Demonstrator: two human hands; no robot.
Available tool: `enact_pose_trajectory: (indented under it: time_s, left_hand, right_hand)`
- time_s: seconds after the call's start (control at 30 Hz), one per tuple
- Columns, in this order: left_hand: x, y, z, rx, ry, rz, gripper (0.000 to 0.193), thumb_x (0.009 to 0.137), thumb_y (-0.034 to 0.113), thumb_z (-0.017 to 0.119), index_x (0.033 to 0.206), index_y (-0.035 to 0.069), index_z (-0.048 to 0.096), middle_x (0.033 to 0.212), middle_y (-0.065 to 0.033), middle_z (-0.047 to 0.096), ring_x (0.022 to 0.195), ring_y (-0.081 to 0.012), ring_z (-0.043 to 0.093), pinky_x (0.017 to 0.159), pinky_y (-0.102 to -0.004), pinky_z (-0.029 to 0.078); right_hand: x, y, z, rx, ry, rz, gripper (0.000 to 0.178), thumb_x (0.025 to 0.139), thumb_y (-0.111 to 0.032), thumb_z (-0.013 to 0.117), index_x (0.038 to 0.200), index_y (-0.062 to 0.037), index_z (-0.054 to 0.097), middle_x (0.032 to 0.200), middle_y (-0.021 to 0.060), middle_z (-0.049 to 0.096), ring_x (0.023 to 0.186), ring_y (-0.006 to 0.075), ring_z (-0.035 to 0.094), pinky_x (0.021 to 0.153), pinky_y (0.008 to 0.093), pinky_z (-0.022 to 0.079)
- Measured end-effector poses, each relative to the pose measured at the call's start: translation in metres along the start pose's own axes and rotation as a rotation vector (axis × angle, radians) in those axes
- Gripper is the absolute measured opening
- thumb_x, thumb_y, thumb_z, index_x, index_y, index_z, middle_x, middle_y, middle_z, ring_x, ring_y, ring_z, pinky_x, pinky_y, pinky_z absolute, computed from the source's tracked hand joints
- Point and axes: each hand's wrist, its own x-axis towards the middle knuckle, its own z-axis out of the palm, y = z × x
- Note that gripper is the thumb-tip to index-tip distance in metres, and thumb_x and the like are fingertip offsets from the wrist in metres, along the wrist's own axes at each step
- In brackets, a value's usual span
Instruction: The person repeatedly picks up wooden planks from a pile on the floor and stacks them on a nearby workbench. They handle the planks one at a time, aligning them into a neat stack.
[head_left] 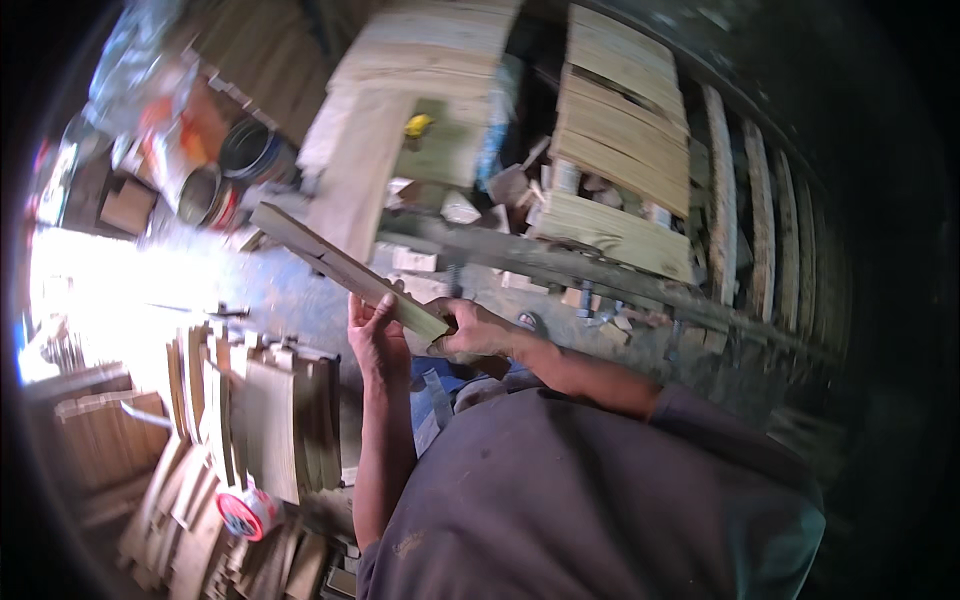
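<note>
From here I see one wooden slat (pixel 345 270) gripped in both hands. The left hand (pixel 377 340) pinches it, thumb pressed on the near face; the right hand (pixel 478 330) has its fingers curled closed about the lower end. The slat slants up and leftward past the left fingers. Ahead of them lies one small yellow object (pixel 417 125); farther left stand two open buckets (pixel 207 197). Below-left sits one red-and-white tub (pixel 250 514) among curved slats (pixel 270 415), too crowded to count.

"Where does the light come from?"
"The left, where glare burns out to white; the right sinks into shadow."
"Sharp?"
"Hardly: the upper boards (pixel 620 120) look smeared, and the dark fisheye rim bends edges."
</note>
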Motion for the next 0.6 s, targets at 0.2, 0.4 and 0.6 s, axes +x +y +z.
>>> enact_pose_trajectory:
  time_s: [0.2,0.4,0.6]
  left_hand:
    - [-0.032,-0.159,0.109,0.288,-0.216,-0.392,0.067,0.093,0.009,0.069,0.149,-0.005,0.035,0.121,-0.0180,0.065,0.106,-0.0250,0.065,0.091,-0.0379,0.054]
    - [-0.058,-0.215,0.148,0.655,-0.277,-0.479,0.082,0.094,0.016,0.069,0.154,-0.008,0.019,0.122,-0.0236,0.065,0.106,-0.0303,0.068,0.093,-0.0374,0.054]
    - [-0.054,-0.200,0.137,0.772,-0.148,-0.418,0.080,0.092,0.017,0.069,0.152,-0.011,0.023,0.121,-0.0258,0.066,0.103,-0.0300,0.069,0.092,-0.0364,0.054]
  right_hand:
    - [-0.129,0.077,-0.144,-0.073,0.496,0.106,0.064,0.067,-0.015,0.086,0.124,-0.0049,0.059,0.105,0.0114,0.068,0.096,0.0230,0.065,0.089,0.0346,0.050]
    - [-0.206,0.118,-0.305,-0.622,0.789,0.186,0.052,0.070,-0.018,0.080,0.118,-0.0098,0.062,0.110,0.0146,0.069,0.104,0.0331,0.067,0.089,0.0417,0.053]
    - [-0.198,0.168,-0.413,-1.028,0.842,0.082,0.045,0.074,-0.020,0.081,0.113,-0.0081,0.062,0.109,0.0150,0.068,0.103,0.0364,0.064,0.088,0.0460,0.051]
